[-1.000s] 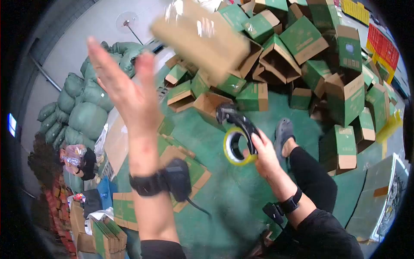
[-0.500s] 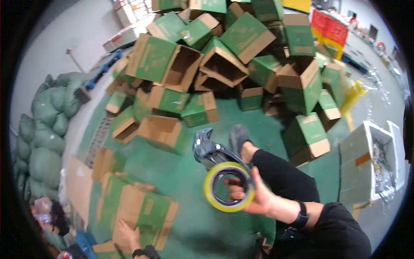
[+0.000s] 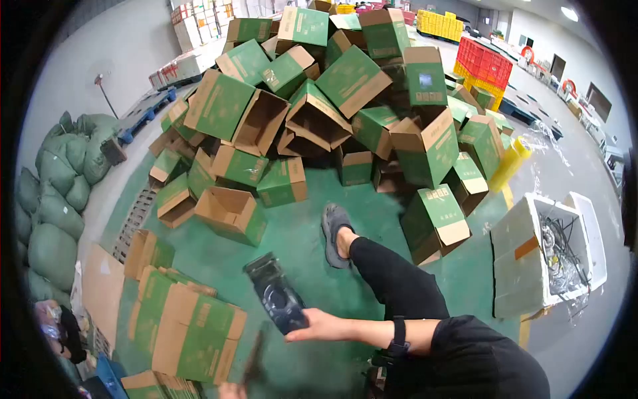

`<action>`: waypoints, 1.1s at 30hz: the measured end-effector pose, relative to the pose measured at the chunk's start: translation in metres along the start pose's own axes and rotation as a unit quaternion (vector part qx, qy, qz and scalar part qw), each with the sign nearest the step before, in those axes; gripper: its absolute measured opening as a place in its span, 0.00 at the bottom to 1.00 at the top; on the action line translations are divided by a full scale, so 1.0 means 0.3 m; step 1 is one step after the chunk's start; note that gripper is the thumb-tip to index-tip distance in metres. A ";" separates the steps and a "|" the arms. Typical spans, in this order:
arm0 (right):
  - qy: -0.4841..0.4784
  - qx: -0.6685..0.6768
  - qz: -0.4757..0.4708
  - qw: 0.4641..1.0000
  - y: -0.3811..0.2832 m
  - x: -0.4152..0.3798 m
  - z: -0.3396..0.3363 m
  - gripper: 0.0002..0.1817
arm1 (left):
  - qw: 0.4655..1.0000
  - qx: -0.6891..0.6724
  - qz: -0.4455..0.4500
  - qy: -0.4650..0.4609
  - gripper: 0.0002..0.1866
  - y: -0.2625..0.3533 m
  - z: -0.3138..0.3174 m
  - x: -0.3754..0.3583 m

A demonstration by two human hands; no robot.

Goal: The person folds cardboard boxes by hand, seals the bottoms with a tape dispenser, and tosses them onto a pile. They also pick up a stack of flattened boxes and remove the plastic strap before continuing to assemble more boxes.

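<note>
My right hand [image 3: 322, 327] is closed on the end of a black tape dispenser [image 3: 276, 292], held over the green floor in front of my leg. The tape roll's yellow rim is turned out of sight. At the bottom edge, my left hand [image 3: 231, 390] is only partly in the picture and smeared by motion. Beside it rises a blurred brown strip [image 3: 254, 356]; I cannot tell whether the hand grips it. Flattened green and brown cartons [image 3: 189, 332] lie just left of that hand, with a stack of folded cartons [image 3: 163, 386] below them.
A large heap of open green cartons [image 3: 352, 73] rises ahead. A white foam box [image 3: 515, 266] holding wires stands at the right. Green sacks [image 3: 56, 249] line the left wall. Another person [image 3: 66, 332] is at the lower left. My shoe [image 3: 337, 236] rests on the floor.
My right hand has moved left and down, and the tape dispenser has turned so its roll no longer faces me. My left hand has come off the flattened carton toward the bottom edge.
</note>
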State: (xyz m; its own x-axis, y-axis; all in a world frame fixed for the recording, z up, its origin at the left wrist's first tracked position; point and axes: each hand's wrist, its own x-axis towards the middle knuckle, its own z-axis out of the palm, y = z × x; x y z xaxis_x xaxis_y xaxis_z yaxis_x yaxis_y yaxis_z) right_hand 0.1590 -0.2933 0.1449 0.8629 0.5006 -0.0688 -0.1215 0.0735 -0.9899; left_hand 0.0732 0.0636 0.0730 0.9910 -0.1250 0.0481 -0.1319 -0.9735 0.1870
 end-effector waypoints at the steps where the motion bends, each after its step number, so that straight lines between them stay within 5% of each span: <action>1: 0.002 -0.153 -0.029 0.988 0.020 -0.004 0.014 0.17 | 0.998 0.027 0.045 0.041 0.11 0.080 -0.015 -0.056; 2: 0.025 -0.130 -0.055 0.990 0.043 -0.032 0.040 0.18 | 1.000 0.007 0.016 -0.007 0.12 0.092 -0.030 -0.093; 3: 0.040 -0.413 -0.167 0.894 0.154 0.007 0.067 0.19 | 0.995 0.023 0.032 -0.094 0.13 0.210 -0.050 -0.137; 4: 0.022 -0.452 -0.202 0.869 0.216 0.014 0.099 0.20 | 0.995 0.007 0.065 -0.078 0.13 0.266 -0.059 -0.167; 5: 0.003 -0.490 -0.239 0.838 0.247 0.006 0.128 0.20 | 0.980 -0.184 -0.050 -0.058 0.12 0.210 0.085 -0.228; 6: -0.054 -0.509 -0.217 0.831 0.247 -0.024 0.157 0.21 | 0.979 -0.186 -0.024 -0.079 0.11 0.258 0.056 -0.217; 7: -0.095 -0.505 -0.203 0.833 0.288 -0.048 0.185 0.24 | 0.992 -0.021 0.112 -0.054 0.12 0.297 0.013 -0.207; 9: -0.170 -0.489 -0.147 0.842 0.346 -0.090 0.220 0.26 | 0.995 -0.028 0.097 -0.018 0.12 0.287 0.031 -0.194; 15: -0.195 -0.465 -0.052 0.862 0.367 -0.089 0.192 0.34 | 0.996 -0.069 0.051 -0.006 0.11 0.341 -0.125 -0.166; 17: -0.137 -0.377 0.060 0.914 0.408 -0.094 0.197 0.37 | 0.981 0.042 0.049 0.183 0.13 0.190 -0.064 -0.208; 19: -0.158 -0.354 0.087 0.918 0.441 -0.080 0.187 0.39 | 0.930 0.203 -0.158 0.261 0.16 0.166 -0.077 -0.259; 20: -0.137 -0.351 0.084 0.923 0.448 -0.076 0.189 0.39 | 0.930 0.203 -0.164 0.260 0.16 0.138 -0.044 -0.279; 21: -0.114 -0.347 0.082 0.927 0.421 -0.073 0.196 0.40 | 0.927 -0.033 -0.258 0.271 0.17 0.107 0.005 -0.288; 22: -0.125 -0.388 0.123 0.905 0.394 -0.060 0.192 0.41 | 0.863 -0.267 -0.335 0.266 0.19 0.080 0.050 -0.301; 27: -0.158 -0.638 -0.068 0.751 0.302 -0.010 0.173 0.30 | 0.811 -0.386 -0.340 0.279 0.24 0.098 0.057 -0.297; 28: -0.217 -0.624 0.020 0.750 0.299 0.008 0.171 0.27 | 0.806 -0.398 -0.352 0.262 0.24 0.084 0.049 -0.301; 31: -0.156 -0.550 0.131 0.810 0.268 0.002 0.175 0.20 | 0.790 -0.459 -0.338 0.223 0.25 0.070 0.051 -0.323; 33: -0.088 -0.531 0.108 0.836 0.275 0.033 0.187 0.21 | 0.787 -0.483 -0.335 0.189 0.27 0.120 0.011 -0.320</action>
State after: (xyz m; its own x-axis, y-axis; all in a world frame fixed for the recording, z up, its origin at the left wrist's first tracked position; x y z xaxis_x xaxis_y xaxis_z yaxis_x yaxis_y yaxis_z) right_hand 0.1299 -0.2339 0.0696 0.7798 0.5297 -0.3337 0.3192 -0.7950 -0.5159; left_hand -0.0265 0.0399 0.0720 0.7926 0.5968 -0.1248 0.2799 -0.1743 0.9441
